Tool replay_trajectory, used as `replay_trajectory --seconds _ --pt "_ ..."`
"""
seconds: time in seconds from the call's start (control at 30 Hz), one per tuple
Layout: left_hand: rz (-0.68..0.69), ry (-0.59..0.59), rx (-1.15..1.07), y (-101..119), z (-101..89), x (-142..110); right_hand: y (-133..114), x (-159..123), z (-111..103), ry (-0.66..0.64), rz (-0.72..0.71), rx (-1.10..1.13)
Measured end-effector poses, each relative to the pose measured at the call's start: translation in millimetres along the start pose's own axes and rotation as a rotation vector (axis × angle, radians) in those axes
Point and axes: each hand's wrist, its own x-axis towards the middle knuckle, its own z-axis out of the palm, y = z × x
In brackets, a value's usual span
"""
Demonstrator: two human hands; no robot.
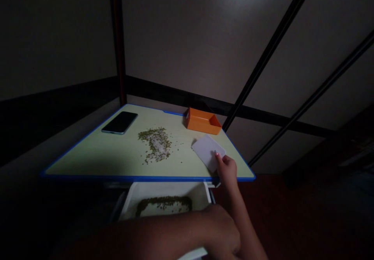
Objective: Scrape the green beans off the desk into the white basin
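My right hand (227, 169) pinches a thin white card (207, 149) by its near right corner, thumb on top, at the right side of the table. To the card's left lies a loose pile of small green and white grains (159, 145), with a few strays around it. My left hand (223, 229) is low in front, beside my right forearm, with its fingers hidden. My left forearm passes across an open white drawer (201, 193). Inside the drawer, small green grains (163, 202) lie mostly in a band; the forearm covers its near part.
An orange open box (203, 121) stands at the table's back right. A dark-screened phone (120, 122) rests at the back left. The pale table (96, 154) has a blue edge, with panelled walls behind it. The room is dim.
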Motion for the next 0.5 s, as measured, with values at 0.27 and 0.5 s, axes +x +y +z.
replay_trajectory --seconds 0.27,0.5 --pt "0.003 -0.022 0.042 4 -9.0 -4 2 -7 -7 -0.034 0.03 0.037" --pt "0.03 0.078 0.003 -3 6.9 4 5 -10 -8 -0.046 -0.002 0.072"
